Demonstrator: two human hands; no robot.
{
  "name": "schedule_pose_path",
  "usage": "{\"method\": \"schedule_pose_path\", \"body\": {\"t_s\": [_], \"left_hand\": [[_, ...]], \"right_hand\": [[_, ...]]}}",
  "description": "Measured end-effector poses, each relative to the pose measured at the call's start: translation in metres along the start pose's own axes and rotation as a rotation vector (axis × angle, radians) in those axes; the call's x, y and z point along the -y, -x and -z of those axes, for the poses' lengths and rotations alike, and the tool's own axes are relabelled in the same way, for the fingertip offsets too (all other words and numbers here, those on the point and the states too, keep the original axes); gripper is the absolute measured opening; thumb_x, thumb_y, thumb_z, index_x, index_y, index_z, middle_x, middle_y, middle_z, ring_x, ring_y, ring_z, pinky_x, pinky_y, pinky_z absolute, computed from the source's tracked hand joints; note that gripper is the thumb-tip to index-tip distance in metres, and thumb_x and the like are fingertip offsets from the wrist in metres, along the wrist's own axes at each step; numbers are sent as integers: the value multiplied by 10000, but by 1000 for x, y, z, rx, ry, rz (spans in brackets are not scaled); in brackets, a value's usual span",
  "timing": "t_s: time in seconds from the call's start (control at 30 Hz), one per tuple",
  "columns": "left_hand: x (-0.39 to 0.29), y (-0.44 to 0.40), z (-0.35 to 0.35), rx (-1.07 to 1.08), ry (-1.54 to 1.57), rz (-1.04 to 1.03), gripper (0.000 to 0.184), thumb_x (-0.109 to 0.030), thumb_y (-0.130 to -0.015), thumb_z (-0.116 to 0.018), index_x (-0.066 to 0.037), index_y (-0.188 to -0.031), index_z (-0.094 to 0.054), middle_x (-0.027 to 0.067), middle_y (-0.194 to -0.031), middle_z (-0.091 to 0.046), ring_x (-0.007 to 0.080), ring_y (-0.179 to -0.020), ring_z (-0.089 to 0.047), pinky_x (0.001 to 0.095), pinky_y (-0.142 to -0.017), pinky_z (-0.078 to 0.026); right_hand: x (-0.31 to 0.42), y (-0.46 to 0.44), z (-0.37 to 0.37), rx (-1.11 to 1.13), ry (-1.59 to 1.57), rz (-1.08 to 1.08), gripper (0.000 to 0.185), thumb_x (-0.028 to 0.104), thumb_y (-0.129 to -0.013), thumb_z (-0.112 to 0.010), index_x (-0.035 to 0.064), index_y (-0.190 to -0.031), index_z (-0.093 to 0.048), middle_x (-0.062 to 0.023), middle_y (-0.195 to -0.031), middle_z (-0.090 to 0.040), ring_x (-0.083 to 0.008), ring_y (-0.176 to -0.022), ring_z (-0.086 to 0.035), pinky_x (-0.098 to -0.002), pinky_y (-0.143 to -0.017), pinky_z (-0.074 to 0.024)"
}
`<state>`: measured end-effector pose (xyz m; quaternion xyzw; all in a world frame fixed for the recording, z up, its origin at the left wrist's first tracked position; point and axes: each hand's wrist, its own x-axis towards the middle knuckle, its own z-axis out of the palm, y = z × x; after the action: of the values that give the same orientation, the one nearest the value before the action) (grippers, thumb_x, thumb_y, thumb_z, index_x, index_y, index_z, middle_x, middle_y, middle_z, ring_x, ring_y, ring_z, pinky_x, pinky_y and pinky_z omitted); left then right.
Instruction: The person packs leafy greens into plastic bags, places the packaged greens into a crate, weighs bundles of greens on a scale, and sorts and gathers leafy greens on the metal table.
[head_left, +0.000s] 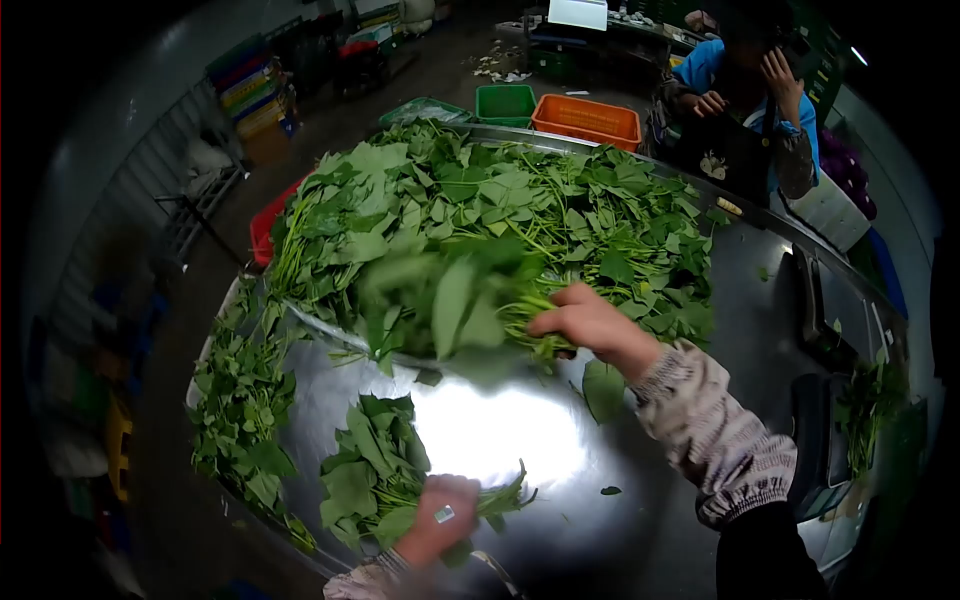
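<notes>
My right hand point(590, 325) is closed round the stems of a leafy green bunch point(455, 300), whose leaves point left and are blurred by motion. Behind it lies a large pile of leafy greens point(480, 190) along the back of the metal table point(650, 480). Nearer the front, my left hand point(442, 515) is wrapped round a smaller bunch point(370, 465) on the table, leaves to the left and stems to the right. A loose leaf point(603, 390) lies just below my right hand.
More greens point(240, 400) line the left edge. Dark devices point(820, 430) stand at the right, beside a few stalks. An orange crate point(587, 120) and a green crate point(505, 104) sit beyond the table. A person in blue sleeves point(700, 65) is at the back right.
</notes>
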<state>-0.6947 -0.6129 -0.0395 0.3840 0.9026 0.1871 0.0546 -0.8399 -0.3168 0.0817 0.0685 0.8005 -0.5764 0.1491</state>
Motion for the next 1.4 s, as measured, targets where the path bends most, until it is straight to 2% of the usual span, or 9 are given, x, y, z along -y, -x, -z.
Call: {"method": "schedule_pose_path", "body": {"t_s": [0.2,0.57,0.6,0.7,0.83,0.93,1.03,1.17,1.4], "left_hand": [[-3,3,2,-20,-32,-29,184,-74,-597,-596,-82,-765,-523,111,-692,-534,291,-675,-550,416,-632,-413],[-12,26,21,13,-249,-220,116,-115,-715,-537,-85,-826,-527,67,-763,-516,221,-756,-524,347,-698,-395],[-12,22,25,9,-275,-212,104,-115,-716,-536,-87,-816,-521,65,-757,-507,218,-748,-516,344,-697,-391],[-12,6,33,-43,-308,-264,75,-109,-722,-533,-91,-790,-504,62,-736,-475,213,-726,-488,337,-695,-384],[-15,-8,18,41,-356,-285,130,-127,-748,-534,-86,-870,-545,64,-775,-507,230,-775,-511,354,-724,-396],[-17,-5,13,50,-301,-314,105,-134,-746,-526,-90,-841,-522,59,-772,-496,233,-782,-507,353,-724,-395],[-18,10,10,0,-213,-323,123,-131,-743,-534,-83,-856,-540,66,-791,-497,233,-785,-504,364,-759,-404],[-16,30,5,-128,-217,-353,157,-134,-758,-538,-57,-892,-567,93,-832,-526,243,-824,-533,386,-849,-416],[-16,32,24,-246,-290,-352,335,-158,-756,-541,-22,-1059,-576,148,-1061,-583,303,-1012,-546,435,-988,-382]], "right_hand": [[-86,75,-32,364,-1118,-443,167,163,-871,-572,8,-932,-584,-110,-725,-601,-215,-526,-563,-361,-482,-473],[-160,116,-59,-326,-373,-201,221,161,-907,-549,-46,-952,-612,-87,-856,-660,-149,-709,-601,-280,-646,-495],[-167,118,-63,-518,-211,-16,245,205,-885,-564,-9,-777,-618,-78,-686,-613,-176,-610,-584,-324,-552,-441],[-103,138,-68,-714,586,546,228,193,-883,-607,-14,-788,-623,-89,-682,-608,-180,-562,-559,-308,-517,-452],[-93,101,-107,-304,985,387,362,395,-700,-716,46,-673,-624,-118,-635,-575,-315,-550,-572,-419,-517,-452],[-107,81,-104,-163,964,244,278,310,-709,-714,41,-718,-644,-110,-649,-571,-320,-598,-584,-422,-547,-460],[-69,122,-98,-291,747,635,197,223,-728,-700,36,-764,-652,-107,-670,-575,-320,-662,-593,-427,-594,-469],[-99,129,-129,14,608,784,121,155,-748,-659,46,-748,-607,-121,-719,-568,-327,-672,-573,-434,-618,-457],[-115,127,-152,362,718,637,217,148,-690,-643,63,-890,-634,-103,-822,-598,-316,-810,-618,-427,-662,-501]]}}
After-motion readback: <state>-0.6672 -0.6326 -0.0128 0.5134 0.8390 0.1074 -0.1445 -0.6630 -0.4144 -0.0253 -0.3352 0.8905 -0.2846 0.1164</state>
